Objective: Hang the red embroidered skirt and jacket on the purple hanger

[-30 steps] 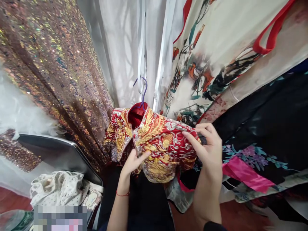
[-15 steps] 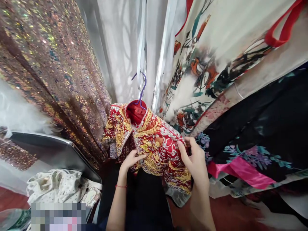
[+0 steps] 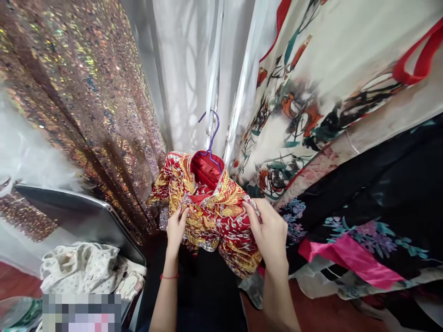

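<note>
A red jacket (image 3: 231,216) with gold and silver embroidery hangs in front of me on a purple hanger (image 3: 212,138). Its hook is caught on a white strap (image 3: 213,69). My left hand (image 3: 176,229) pinches the jacket's front near the opening below the collar. At the shoulder or upper sleeve on the right, my right hand (image 3: 268,226) grips the cloth between thumb and fingers. Inside the collar a small red label shows. The front edges lie close together, and part of the sleeve on the right is behind my right hand.
Sequinned cloth (image 3: 86,92) hangs at left, above a dark chair back (image 3: 79,212) and a bundled white spotted cloth (image 3: 78,267). A painted cream garment (image 3: 332,60) and a black floral garment (image 3: 374,184) with a pink ribbon (image 3: 356,258) hang at right.
My left hand has moved up towards the collar, and the jacket's front edges have come together. My right hand has shifted slightly left with the sleeve. The view has shifted a little.
</note>
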A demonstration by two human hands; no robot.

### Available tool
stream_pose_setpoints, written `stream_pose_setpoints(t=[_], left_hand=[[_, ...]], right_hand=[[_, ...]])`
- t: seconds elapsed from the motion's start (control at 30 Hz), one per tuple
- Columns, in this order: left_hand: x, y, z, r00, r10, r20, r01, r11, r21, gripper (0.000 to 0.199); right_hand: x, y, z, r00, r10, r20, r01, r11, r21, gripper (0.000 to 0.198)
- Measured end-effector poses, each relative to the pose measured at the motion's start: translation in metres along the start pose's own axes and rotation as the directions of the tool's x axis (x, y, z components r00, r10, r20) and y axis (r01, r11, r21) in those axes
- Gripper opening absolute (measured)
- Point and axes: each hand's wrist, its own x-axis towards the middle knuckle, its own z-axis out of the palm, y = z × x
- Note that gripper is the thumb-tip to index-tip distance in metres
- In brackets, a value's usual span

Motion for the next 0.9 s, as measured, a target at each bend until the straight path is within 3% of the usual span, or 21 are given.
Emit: stream_pose_setpoints(t=[0.1,0.23,0.3,0.33,0.37,0.4,0.47,0.53,0.63,0.77,0.83,0.9], left_hand=[[0.001,-0.006,0.006,0.996,-0.053,0.073,0.052,0.999,0.012,0.042],[0.007,0.003,-0.004,0.982,-0.006,0.191,0.015,0.999,-0.05,0.04],[0.012,0.026,-0.017,0.991,0.089,0.101,-0.077,0.99,-0.115,0.036],[0.015,0.042,-0.023,0.987,0.161,-0.015,-0.161,0.976,-0.145,0.033],[0.018,0.06,-0.028,0.956,0.229,-0.183,-0.257,0.955,-0.149,0.03],[0.021,0.079,-0.031,0.897,0.272,-0.349,-0.33,0.937,-0.118,0.028],[0.028,0.114,-0.031,0.803,0.35,-0.483,-0.402,0.916,-0.004,0.031],[0.036,0.138,-0.025,0.794,0.467,-0.39,-0.416,0.884,0.212,0.036],[0.051,0.151,-0.02,0.779,0.561,-0.281,-0.42,0.798,0.432,0.03],[0.07,0.164,-0.042,0.671,0.67,-0.317,-0.464,0.713,0.525,0.027],[0.08,0.178,-0.056,0.627,0.695,-0.353,-0.47,0.698,0.54,0.029],[0.094,0.189,-0.062,0.61,0.707,-0.357,-0.481,0.689,0.542,0.027]], right_hand=[[-0.011,0.004,0.011,0.999,-0.011,0.034,0.014,0.996,-0.092,0.031],[-0.015,0.014,0.019,0.999,0.03,0.041,-0.021,0.981,-0.19,0.033],[-0.01,0.016,0.017,1.0,-0.002,-0.019,-0.002,0.976,-0.217,0.035],[-0.007,0.014,0.016,0.998,-0.041,-0.052,0.028,0.975,-0.221,0.036],[-0.002,0.009,0.014,0.993,-0.092,-0.08,0.073,0.973,-0.219,0.035],[0.003,0.002,0.013,0.983,-0.154,-0.096,0.131,0.968,-0.212,0.034],[0.014,-0.015,0.015,0.954,-0.286,-0.085,0.265,0.944,-0.198,0.037],[0.026,-0.03,0.021,0.93,-0.367,-0.038,0.353,0.915,-0.197,0.044],[0.046,-0.034,0.036,0.915,-0.401,0.041,0.4,0.891,-0.215,0.042],[0.073,-0.013,0.04,0.901,-0.429,0.065,0.433,0.884,-0.174,0.019],[0.085,-0.006,0.034,0.917,-0.398,-0.009,0.393,0.908,-0.145,0.02],[0.094,-0.003,0.029,0.935,-0.345,-0.079,0.336,0.936,-0.105,0.025]])
